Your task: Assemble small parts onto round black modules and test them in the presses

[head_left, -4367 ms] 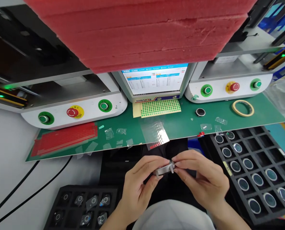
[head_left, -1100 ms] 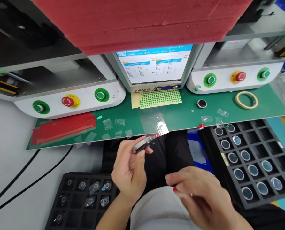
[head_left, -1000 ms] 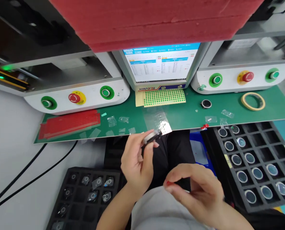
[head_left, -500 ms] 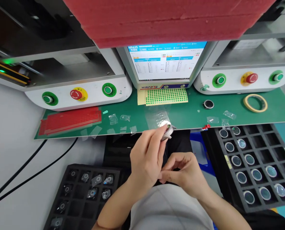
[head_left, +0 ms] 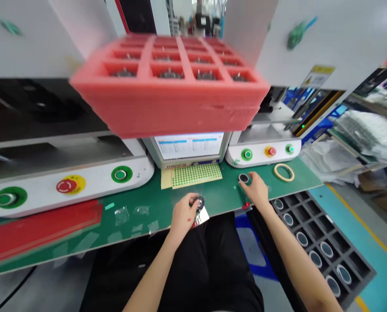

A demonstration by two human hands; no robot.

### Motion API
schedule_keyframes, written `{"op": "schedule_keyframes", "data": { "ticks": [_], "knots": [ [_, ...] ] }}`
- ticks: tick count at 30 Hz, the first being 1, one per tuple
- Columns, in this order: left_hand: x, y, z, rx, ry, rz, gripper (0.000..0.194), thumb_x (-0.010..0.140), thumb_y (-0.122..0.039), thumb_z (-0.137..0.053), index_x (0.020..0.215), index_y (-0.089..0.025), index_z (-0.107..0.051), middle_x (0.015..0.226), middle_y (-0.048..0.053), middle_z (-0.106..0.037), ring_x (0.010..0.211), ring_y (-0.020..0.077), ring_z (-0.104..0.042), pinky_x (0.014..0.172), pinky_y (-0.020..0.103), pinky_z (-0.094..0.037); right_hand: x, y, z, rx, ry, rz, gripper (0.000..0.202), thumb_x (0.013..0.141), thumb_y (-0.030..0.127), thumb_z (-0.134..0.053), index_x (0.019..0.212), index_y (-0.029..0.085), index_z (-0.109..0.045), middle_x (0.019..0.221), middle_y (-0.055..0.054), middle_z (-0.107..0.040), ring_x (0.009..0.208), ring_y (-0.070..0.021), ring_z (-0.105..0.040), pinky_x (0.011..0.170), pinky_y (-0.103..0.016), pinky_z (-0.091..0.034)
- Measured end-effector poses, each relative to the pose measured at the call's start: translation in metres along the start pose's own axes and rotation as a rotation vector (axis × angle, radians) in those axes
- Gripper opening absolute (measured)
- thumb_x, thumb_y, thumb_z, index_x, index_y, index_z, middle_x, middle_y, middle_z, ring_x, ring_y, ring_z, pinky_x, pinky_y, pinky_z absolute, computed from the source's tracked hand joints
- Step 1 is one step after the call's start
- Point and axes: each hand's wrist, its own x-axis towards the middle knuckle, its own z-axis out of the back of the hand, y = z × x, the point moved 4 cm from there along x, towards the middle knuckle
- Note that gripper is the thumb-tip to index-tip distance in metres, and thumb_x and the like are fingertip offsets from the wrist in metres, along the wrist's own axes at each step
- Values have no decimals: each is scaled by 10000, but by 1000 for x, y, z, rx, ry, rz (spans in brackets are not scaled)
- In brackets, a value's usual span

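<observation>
My left hand (head_left: 182, 216) pinched a round watch case (head_left: 199, 203) between thumb and forefinger, just above the edge of the green mat (head_left: 222, 199), with a small red tab on the back of that hand. My right hand (head_left: 258, 190) was at a dark-faced watch piece (head_left: 243, 178) on the mat, thumb and forefinger curved about it; I could not tell whether they had gripped it.

I judged the work partway along: round faces filled only part of the black tray (head_left: 369, 269) at my right, so more pockets seemed left to fill. Clear film scraps (head_left: 122, 216) lay on the mat, suggesting some peeling was already done. Dark parts sat in the red foam tray (head_left: 170, 104) overhead, perhaps awaiting their turn.

My fingers covered part of the watch case, hiding its far side. My right forearm masked some of the black tray, the foam tray cut off the top of the monitor (head_left: 188, 148), and blur kept its text unreadable.
</observation>
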Motion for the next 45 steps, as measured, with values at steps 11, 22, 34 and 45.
{"op": "schedule_keyframes", "data": {
  "ticks": [11, 22, 34, 45],
  "knots": [
    [-2, 2, 11, -55, -203, -1, 208, 849, -198, -526, 964, -146, -691, 1113, 152, -628, 1144, 325, -524, 1066, 517, -322, 15, 1, -14, 255, 17, 50, 288, 765, 257, -706, 1003, 140, -595, 945, -116, -707, 977, -283, -672, 942, -492, -494],
    [-78, -66, -1, -1486, 417, 280, 402, 669, -468, -858, 908, -157, -769, 866, 75, -732, 770, 129, -686, 733, 197, -547, -128, 98, 14, 1002, 345, 348, 438, 724, 199, -751, 1134, 264, -611, 1159, -83, -713, 1122, -238, -669, 1003, -378, -524],
    [-123, -78, 48, -775, -111, -235, 77, 817, -184, -724, 879, -194, -768, 821, 33, -739, 753, 147, -693, 701, 197, -572, -162, 108, 61, 938, 174, 528, 299, 845, 39, -660, 1022, 274, -714, 992, -20, -777, 940, -167, -741, 873, -275, -601],
    [-128, -84, 62, -642, -132, -557, 256, 787, -91, -751, 1010, -215, -740, 832, 42, -726, 749, 154, -670, 629, 216, -544, -162, 111, 76, 918, 188, 600, 309, 772, 11, -728, 957, 257, -759, 953, -35, -792, 829, -204, -767, 749, -304, -655]
  ]
}}
